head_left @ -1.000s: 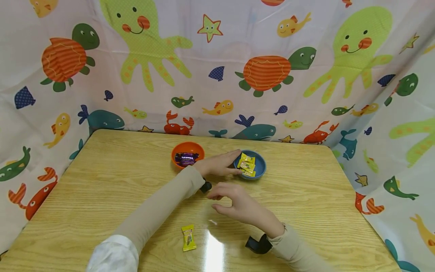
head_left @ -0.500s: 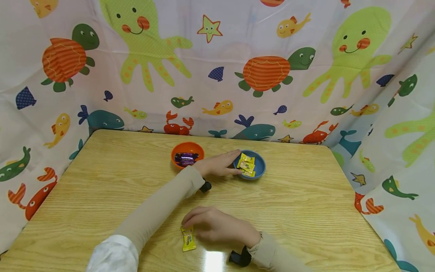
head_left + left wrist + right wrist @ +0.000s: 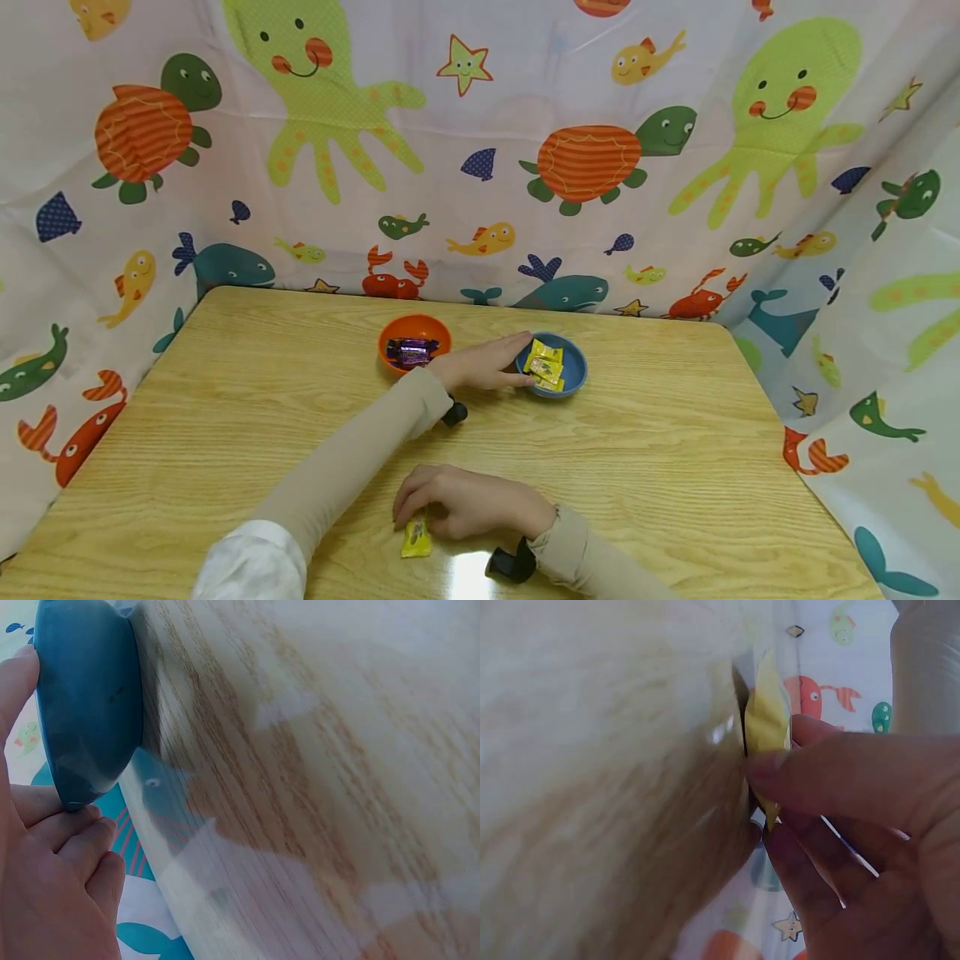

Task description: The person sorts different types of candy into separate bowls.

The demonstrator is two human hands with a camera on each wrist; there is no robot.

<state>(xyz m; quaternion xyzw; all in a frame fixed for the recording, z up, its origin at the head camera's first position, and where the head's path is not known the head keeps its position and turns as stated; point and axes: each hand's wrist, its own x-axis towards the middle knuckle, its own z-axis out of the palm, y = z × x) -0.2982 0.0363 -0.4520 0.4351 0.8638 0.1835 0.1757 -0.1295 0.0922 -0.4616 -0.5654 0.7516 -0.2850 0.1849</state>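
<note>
A small yellow wrapped candy lies on the table near its front. My right hand is over its far end. In the right wrist view the thumb and fingers of the right hand pinch the yellow wrapper, which stays at the tabletop. Farther back, my left hand holds the left side of a blue bowl with several yellow candies inside. The left wrist view has the thumb and curled fingers of the left hand against the outside of the blue bowl.
An orange bowl with several purple wrapped candies stands just behind the left wrist. The left forearm crosses the wooden table. A sea-animal curtain hangs along the back and sides.
My right hand has moved left and toward the front edge, down onto the loose yellow candy, and now pinches it. The left hand has stayed at the blue bowl.
</note>
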